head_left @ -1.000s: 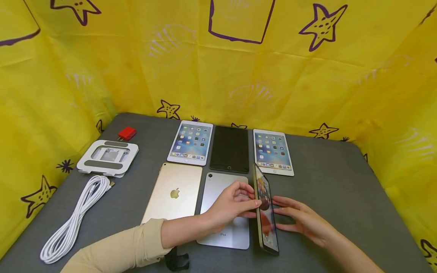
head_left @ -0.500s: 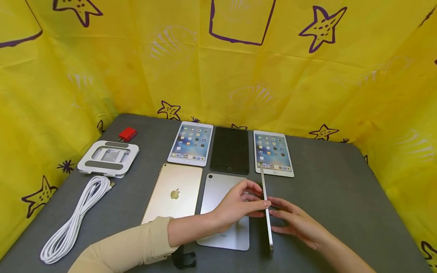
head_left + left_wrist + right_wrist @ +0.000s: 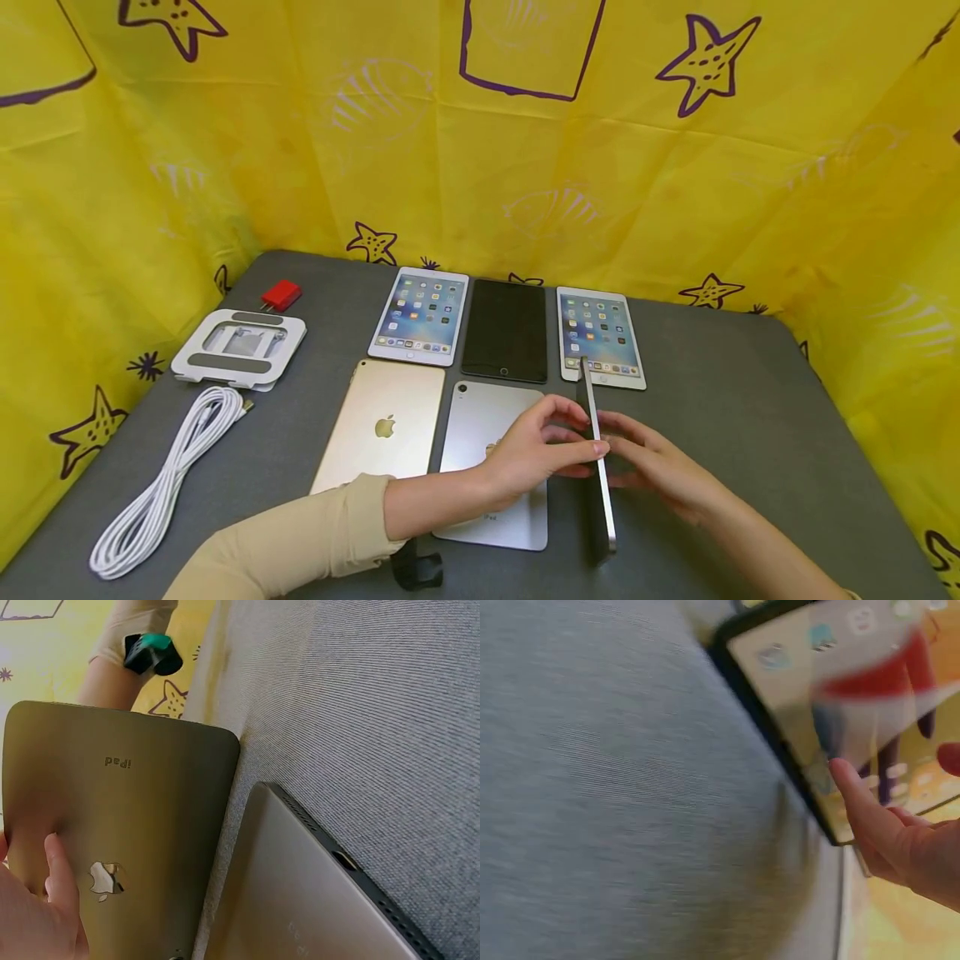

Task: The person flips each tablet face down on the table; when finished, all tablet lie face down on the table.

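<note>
An upright tablet, seen nearly edge-on in the head view, stands between both hands at the right of the laid-out tablets. My left hand pinches it, thumb on its near edge and fingers at its back. That back, with an apple logo and iPad lettering, shows in the left wrist view. My right hand is on the other side, its fingertips at the tablet, partly hidden by it. The lit, colourful screen faces the right wrist camera. Under my left hand lies a silver iPad, back up.
Left of it lies a gold tablet. Behind are a white tablet, a black one and another white one. A folded stand, red charger plug and coiled white cable lie at the left.
The upright tablet has turned from showing its screen to nearly edge-on, its dark back now facing left. Both hands have stayed on it, and the left hand has shifted slightly right.
</note>
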### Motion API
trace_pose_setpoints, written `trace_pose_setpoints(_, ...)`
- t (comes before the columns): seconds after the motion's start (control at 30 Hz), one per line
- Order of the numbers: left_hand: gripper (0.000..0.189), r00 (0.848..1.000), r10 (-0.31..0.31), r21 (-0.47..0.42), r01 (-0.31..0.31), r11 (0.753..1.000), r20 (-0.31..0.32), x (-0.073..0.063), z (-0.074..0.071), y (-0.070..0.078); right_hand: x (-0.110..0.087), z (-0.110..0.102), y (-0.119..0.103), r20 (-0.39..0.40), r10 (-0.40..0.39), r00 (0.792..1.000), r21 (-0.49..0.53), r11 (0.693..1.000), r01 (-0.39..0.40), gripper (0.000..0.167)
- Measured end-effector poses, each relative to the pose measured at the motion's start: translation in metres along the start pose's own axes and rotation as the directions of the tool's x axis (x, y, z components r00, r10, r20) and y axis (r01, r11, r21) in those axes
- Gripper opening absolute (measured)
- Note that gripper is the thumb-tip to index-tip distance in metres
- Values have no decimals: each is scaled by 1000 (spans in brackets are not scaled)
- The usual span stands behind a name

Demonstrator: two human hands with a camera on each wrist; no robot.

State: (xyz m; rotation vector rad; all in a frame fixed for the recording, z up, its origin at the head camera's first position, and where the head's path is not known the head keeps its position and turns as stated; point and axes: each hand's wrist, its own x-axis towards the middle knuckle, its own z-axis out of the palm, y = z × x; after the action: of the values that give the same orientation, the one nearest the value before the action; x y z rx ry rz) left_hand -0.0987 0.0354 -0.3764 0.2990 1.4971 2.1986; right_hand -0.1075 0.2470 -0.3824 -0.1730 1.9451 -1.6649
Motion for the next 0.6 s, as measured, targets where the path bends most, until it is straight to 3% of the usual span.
trace_pose_setpoints(0.2,30,1000,9,18,-9,1000,-1,3,4,-2,10,-1,-29,-142,-120,983,-110,988,105,56)
trace_pose_setpoints(0.33,29,1000,23,25,-23,999,-7,5,6,-4,17,-1,-40,-180,-194,964,-160,973,166,54)
trace_pose_setpoints(0.6,28,999,37,51,-37,998,-3,7,7,-6,26,2,-44,-183,-173,968,-173,975,142,55)
